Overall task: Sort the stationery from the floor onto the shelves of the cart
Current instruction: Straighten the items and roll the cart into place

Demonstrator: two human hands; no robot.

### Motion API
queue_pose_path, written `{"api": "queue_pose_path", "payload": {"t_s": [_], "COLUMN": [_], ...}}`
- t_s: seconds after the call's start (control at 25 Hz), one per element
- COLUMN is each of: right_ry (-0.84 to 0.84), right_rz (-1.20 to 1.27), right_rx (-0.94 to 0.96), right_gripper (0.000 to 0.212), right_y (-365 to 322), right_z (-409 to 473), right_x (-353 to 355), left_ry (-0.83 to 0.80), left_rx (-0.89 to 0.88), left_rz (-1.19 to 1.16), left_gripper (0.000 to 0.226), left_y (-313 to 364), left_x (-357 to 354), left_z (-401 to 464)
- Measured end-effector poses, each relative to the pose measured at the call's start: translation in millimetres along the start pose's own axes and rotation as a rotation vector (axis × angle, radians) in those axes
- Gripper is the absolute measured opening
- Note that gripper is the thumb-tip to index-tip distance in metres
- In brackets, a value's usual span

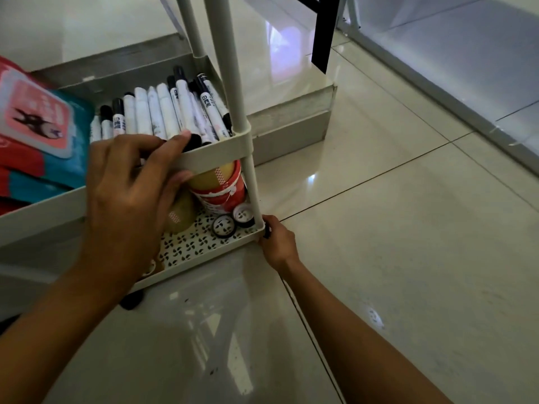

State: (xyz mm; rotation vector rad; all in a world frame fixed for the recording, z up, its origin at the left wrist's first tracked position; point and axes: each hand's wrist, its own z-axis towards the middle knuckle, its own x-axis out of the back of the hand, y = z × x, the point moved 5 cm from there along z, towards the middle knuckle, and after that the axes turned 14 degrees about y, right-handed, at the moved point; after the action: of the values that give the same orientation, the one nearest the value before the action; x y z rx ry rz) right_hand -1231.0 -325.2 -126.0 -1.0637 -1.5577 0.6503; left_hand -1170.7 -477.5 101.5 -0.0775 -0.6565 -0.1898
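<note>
The white cart [215, 154] stands on the tiled floor. Its middle shelf holds several black-capped white markers [163, 109] and red-and-teal packets [38, 123]. On the perforated bottom shelf [189, 249] lie brown and red tape rolls [221, 185] and two small patterned tape rolls [224, 225]. My left hand [128, 193] grips the front rim of the middle shelf, fingers curled over it, thumb underneath by a brown roll. My right hand [277, 243] holds the bottom shelf's front right corner at the post; a small dark thing shows at its fingers.
A low grey step [291, 121] runs behind the cart. A black furniture leg [323, 33] stands at the back, and a white frame [437, 91] runs along the right. A black caster [131, 300] shows under the cart. Glossy floor tiles [408, 258] spread to the right.
</note>
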Motion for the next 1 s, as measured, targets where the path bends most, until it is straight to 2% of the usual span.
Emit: {"api": "queue_pose_path", "payload": {"t_s": [0.24,0.6,0.72,0.8,0.88,0.92,1.0], "right_ry": [0.004,-0.063,-0.042,-0.014,0.041,0.073,0.117], "right_rz": [0.047,-0.077,-0.035,-0.004,0.023,0.025,-0.004], "right_rx": [0.039,0.098,0.167,0.25,0.364,0.418,0.499], "right_gripper": [0.047,0.045,0.048,0.043,0.035,0.032,0.024], "right_y": [5.3,-8.5,-24.5,-41.6,-65.3,-76.6,-94.0], "right_z": [-1.6,1.8,-7.3,-13.5,-20.8,-24.1,-27.8], "right_x": [-2.8,-0.1,9.2,19.0,31.7,37.5,45.3], "left_ry": [0.034,0.047,0.147,0.254,0.366,0.359,0.156], "left_rx": [0.002,-0.008,0.253,0.576,0.928,1.075,1.246], "left_rz": [-0.017,-0.059,-0.093,-0.065,-0.038,-0.062,-0.139], "left_gripper": [0.038,0.039,0.031,0.033,0.048,0.053,0.058], "left_y": [1.9,3.6,-6.7,-28.2,-57.1,-71.6,-93.5], "left_x": [0.6,17.1,59.4,86.6,101.9,100.6,84.6], "left_z": [0.0,-2.4,-38.7,-83.4,-124.9,-140.1,-152.1]}}
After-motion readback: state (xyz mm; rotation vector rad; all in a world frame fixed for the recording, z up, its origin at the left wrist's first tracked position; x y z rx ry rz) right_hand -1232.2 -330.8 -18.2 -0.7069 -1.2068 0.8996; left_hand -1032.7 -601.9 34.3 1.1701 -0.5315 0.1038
